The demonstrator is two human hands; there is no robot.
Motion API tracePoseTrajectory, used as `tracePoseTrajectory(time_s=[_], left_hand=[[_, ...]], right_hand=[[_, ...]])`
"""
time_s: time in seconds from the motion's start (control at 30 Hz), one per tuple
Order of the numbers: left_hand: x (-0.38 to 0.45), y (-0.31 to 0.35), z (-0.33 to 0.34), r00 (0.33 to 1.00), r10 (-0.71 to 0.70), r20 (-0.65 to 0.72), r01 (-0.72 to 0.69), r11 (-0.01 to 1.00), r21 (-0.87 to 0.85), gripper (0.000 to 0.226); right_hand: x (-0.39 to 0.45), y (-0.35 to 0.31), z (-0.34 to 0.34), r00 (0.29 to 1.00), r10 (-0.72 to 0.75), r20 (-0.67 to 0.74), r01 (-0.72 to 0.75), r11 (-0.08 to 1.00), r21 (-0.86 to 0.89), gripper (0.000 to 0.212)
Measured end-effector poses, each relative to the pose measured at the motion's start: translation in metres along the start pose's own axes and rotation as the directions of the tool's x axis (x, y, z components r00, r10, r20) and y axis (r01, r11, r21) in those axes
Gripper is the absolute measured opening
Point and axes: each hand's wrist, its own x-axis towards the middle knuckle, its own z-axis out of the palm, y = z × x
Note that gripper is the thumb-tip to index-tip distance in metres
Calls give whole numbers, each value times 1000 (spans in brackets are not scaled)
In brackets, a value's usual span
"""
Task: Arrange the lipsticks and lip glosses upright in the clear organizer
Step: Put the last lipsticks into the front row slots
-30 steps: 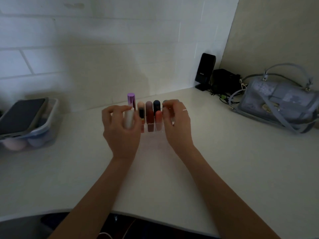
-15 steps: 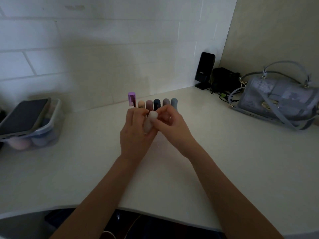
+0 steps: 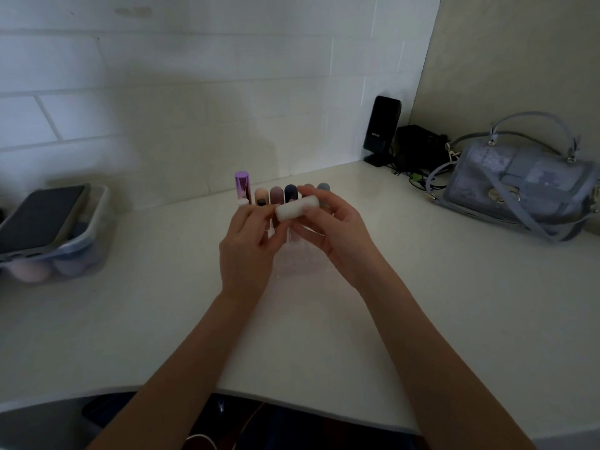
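Note:
A white lip tube point(image 3: 297, 207) lies horizontal above the clear organizer point(image 3: 293, 259). My right hand point(image 3: 337, 232) grips it from behind and on the right. My left hand point(image 3: 246, 245) has curled fingers and thumb at the tube's left end. Behind the hands several tubes stand upright in the organizer's back row: a purple metallic lipstick point(image 3: 242, 186), a peach one point(image 3: 260, 197), a mauve one point(image 3: 276, 194), a dark navy one point(image 3: 290, 191) and a grey-blue one point(image 3: 323, 186). A small white cap point(image 3: 243, 202) shows beside the purple lipstick. The front compartments are hidden by my hands.
The white counter point(image 3: 162, 303) meets a tiled wall. A clear bin point(image 3: 81, 245) with makeup sponges and a dark phone on top stands at the left. At the back right are a black speaker point(image 3: 381, 129), cables and a blue-grey handbag point(image 3: 519, 180).
The white tube stood upright in my left hand at the organizer's left. Both hands brought it to the middle, and it now lies horizontal, held mostly by my right hand.

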Motion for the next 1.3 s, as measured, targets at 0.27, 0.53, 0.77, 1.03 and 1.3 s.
tracePoseTrajectory(time_s=[0.27,0.53,0.77,1.03,1.3], left_hand=[[2,1,-3,999,3,-32,-4,1000,-28,24],[2,1,0,998,-57,-4,57,996,-69,27],[-3,10,-7,978,-207,0,200,946,-257,28],[1,21,-6,966,-202,162,248,902,-354,14],[0,14,-6,979,-160,123,183,960,-211,32]], right_hand=[[1,5,3,997,-40,-63,46,994,98,19],[1,6,0,993,-15,-120,15,1000,2,13],[1,4,1,990,23,-138,-10,996,94,7],[-1,1,6,995,73,-65,-72,997,28,14],[-1,2,1,1000,1,13,-3,992,124,22]])
